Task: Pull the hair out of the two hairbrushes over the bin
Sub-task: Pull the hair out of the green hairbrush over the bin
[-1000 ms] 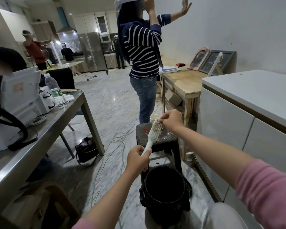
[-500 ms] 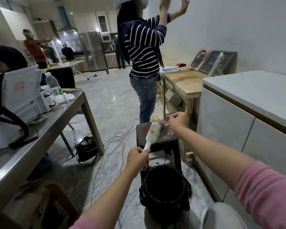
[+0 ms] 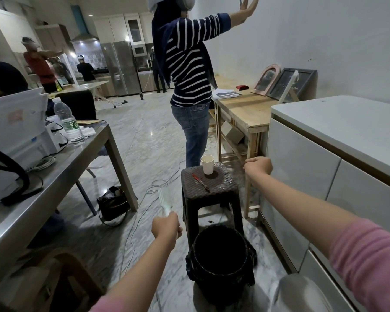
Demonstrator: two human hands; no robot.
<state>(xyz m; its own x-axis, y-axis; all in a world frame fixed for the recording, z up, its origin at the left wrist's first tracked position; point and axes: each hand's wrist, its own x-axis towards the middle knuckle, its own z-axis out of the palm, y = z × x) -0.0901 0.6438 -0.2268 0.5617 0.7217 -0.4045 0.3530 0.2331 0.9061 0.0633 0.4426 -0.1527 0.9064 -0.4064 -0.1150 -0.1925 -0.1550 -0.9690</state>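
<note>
Marble floor (image 3: pixel 144 140) was left of the bin (image 3: pixel 221 255); the white hairbrush (image 3: pixel 164 202), gripped by the closed left hand (image 3: pixel 166 226), was held beside it, so hair could have fallen outside. The right hand (image 3: pixel 258 165) was fisted; any hair inside could not be told.

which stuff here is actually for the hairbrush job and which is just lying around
For the job:
left hand gripping the white hairbrush
right hand, closed in a fist
black bin

Lying about:
paper cup and red pen on the stool
water bottle
black handbag

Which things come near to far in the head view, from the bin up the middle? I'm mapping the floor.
Bin → stool → pen → cup → striped-shirt person.
</note>
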